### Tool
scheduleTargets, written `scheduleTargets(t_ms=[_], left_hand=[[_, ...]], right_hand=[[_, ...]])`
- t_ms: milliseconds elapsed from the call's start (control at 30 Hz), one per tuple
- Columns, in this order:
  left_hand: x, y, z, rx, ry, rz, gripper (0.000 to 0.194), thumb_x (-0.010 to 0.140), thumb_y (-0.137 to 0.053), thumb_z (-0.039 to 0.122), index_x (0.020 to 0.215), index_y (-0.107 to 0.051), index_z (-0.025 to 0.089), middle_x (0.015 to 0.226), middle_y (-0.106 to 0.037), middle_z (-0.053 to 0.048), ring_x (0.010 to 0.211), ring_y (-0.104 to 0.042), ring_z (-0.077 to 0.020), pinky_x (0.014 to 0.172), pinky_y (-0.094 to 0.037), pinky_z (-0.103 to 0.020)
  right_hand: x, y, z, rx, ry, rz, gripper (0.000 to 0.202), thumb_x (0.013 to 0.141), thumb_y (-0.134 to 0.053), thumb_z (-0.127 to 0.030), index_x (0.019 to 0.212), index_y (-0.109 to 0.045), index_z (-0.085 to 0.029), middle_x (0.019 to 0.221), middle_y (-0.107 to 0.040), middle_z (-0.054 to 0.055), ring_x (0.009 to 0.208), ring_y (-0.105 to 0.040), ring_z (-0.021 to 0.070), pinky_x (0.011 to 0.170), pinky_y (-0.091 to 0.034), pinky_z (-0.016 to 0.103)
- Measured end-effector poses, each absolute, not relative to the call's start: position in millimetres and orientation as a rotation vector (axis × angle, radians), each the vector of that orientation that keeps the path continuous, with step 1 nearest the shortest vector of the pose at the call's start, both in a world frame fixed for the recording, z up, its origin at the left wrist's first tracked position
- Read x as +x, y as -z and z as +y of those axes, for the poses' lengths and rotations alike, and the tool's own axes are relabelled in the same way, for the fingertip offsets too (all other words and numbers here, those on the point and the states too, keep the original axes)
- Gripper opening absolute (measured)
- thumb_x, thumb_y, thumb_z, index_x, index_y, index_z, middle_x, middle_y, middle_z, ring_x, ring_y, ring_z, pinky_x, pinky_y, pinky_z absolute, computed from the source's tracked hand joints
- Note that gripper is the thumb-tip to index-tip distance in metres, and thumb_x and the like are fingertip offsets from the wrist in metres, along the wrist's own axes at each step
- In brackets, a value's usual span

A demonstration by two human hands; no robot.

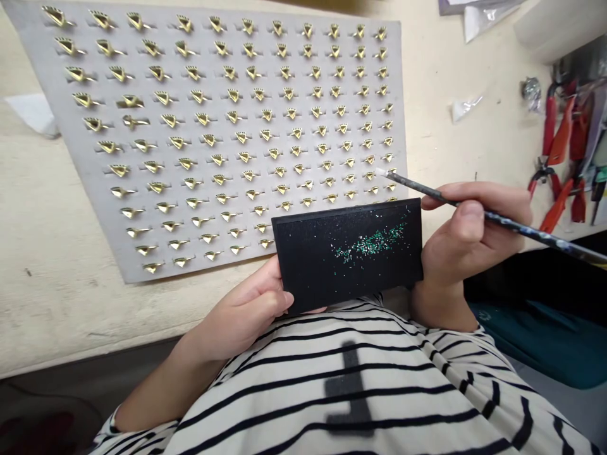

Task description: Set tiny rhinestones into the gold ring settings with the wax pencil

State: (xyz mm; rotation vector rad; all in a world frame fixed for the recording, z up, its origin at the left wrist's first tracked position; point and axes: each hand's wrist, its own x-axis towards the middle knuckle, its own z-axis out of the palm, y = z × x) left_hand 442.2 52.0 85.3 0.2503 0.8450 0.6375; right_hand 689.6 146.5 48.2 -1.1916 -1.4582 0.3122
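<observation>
Head view looked down on a pale worktable point(57, 303), where a grey board point(85, 208) filled the span from 9 to 1 o'clock, studded with rows of small gold ring settings point(244, 156), their pointed faces up. At 6 o'clock, close against the person's striped shirt point(379, 379), sat a black tray point(308, 265), held level and overlapping the board's near edge; a loose scatter of tiny green and clear stones point(372, 243) lay on its right half. The left hand point(246, 316) was curled around the tray's lower left corner, thumb on top and fingers underneath, gripping it firmly. The right hand point(469, 234), at 3 o'clock, was closed in a pencil grip on a thin dark stick point(497, 221), whose pale tip point(382, 171) touched or hovered just over the settings in the board's right-hand columns; which one could not be told. Red-handled pliers point(559, 145) hung or lay at the far 3 o'clock edge, well apart. Judging from this, the placing would go best with the tray kept flat and near the board so stones did not roll, the stick's tip lowered straight down onto one setting, and the right wrist braced against the tray edge for steadiness.
</observation>
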Motion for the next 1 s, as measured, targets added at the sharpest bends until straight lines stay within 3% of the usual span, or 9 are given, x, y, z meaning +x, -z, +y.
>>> scheduleTargets(t_ms=[567,833,1000], left_hand=[[442,-84,51,0.183,-0.651,0.783,0.041,0.09,-0.054,0.013,0.127,-0.064,0.029,0.111,-0.074,0.0,0.098,-0.069,-0.0159,0.089,-0.058,-0.025],[444,-85,51,0.166,-0.67,0.762,0.043,0.091,-0.053,0.013,0.129,-0.063,0.03,0.111,-0.075,0.0,0.099,-0.069,-0.0156,0.091,-0.058,-0.025],[444,-86,52,0.145,-0.679,0.755,0.044,0.091,-0.053,0.012,0.13,-0.062,0.03,0.111,-0.075,0.0,0.099,-0.07,-0.0155,0.091,-0.058,-0.025]], right_hand=[[689,-44,151,-1.13,-0.259,-1.438,0.016,0.084,-0.054,-0.021,0.082,-0.067,-0.013,0.071,-0.063,-0.003,0.054,-0.062,0.0061,0.05,-0.046,0.023],[701,-54,153,-0.667,-0.401,-1.477,0.023,0.084,-0.038,-0.023,0.075,-0.058,-0.016,0.048,-0.038,-0.007,0.04,-0.044,0.0015,0.045,-0.031,0.022],[704,-59,145,-0.721,-0.489,-1.497,0.017,0.081,-0.04,-0.024,0.07,-0.05,-0.017,0.046,-0.036,-0.007,0.037,-0.043,0.003,0.044,-0.029,0.024]])
